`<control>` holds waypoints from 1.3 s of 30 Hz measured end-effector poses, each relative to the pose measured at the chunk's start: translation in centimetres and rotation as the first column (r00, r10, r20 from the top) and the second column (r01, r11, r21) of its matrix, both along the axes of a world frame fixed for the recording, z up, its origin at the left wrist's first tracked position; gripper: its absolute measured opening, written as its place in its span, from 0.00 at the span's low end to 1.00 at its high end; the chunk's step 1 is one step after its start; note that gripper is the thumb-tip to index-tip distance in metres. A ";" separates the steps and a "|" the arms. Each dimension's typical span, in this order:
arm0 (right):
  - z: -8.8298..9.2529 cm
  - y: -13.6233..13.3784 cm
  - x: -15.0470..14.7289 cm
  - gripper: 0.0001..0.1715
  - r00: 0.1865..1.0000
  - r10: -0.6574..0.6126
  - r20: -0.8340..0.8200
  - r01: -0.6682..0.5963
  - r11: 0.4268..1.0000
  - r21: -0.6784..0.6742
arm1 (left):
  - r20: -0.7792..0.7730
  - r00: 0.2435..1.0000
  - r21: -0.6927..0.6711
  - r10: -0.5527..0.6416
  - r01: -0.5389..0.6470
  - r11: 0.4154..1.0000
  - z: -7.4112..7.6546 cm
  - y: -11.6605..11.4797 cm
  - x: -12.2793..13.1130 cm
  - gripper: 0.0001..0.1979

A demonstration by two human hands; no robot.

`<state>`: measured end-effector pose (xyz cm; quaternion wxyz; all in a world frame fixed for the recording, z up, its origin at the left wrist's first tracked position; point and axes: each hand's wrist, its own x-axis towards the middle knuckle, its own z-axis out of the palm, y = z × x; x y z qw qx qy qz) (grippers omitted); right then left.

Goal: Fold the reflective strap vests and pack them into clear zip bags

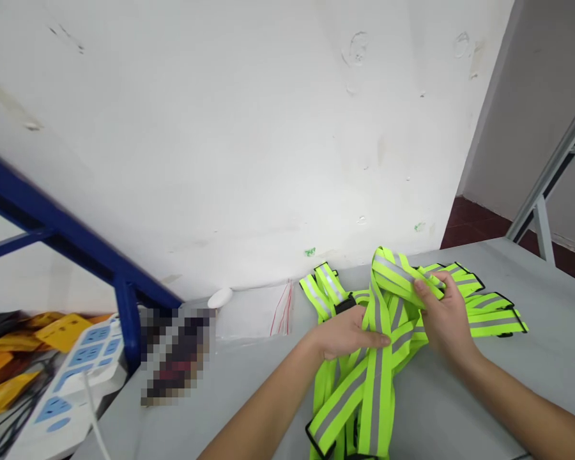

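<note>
A tangle of neon yellow reflective straps (364,390) with grey stripes lies on the grey table (531,370). My left hand (347,332) rests on the straps near a black buckle, fingers closed over a vertical band. My right hand (443,313) pinches a folded loop of strap and lifts it slightly above the pile. More straps fan out to the right behind my right hand.
A white wall stands just behind the table. A clear plastic bag (256,313) lies flat by the wall. At left are a blue metal frame (124,300), a white and blue power strip (71,377) and yellow packets. A grey metal rack leg (541,223) stands at right.
</note>
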<state>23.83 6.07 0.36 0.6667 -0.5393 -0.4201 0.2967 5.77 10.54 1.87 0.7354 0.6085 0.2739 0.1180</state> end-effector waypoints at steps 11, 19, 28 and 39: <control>-2.8 1.9 1.3 0.20 0.737 -0.030 0.675 -0.486 0.671 0.560 | 0.162 0.965 -0.379 0.205 -0.131 0.916 -2.1 -1.7 0.1 0.16; -2.4 2.2 1.2 0.13 0.437 -0.242 0.866 -0.678 0.544 0.494 | 0.035 0.931 -0.317 0.363 -0.334 0.888 -0.1 -2.6 -1.1 0.26; -3.1 2.6 0.2 0.10 0.297 -0.115 0.948 -0.741 0.597 0.305 | -0.095 0.801 -0.353 0.591 -0.582 0.732 -2.2 -2.3 -0.9 0.32; -2.7 0.3 -0.2 0.20 0.649 0.494 0.578 -0.607 0.794 0.003 | -0.040 0.826 -0.361 0.562 -0.537 0.762 -2.3 -1.8 -1.3 0.24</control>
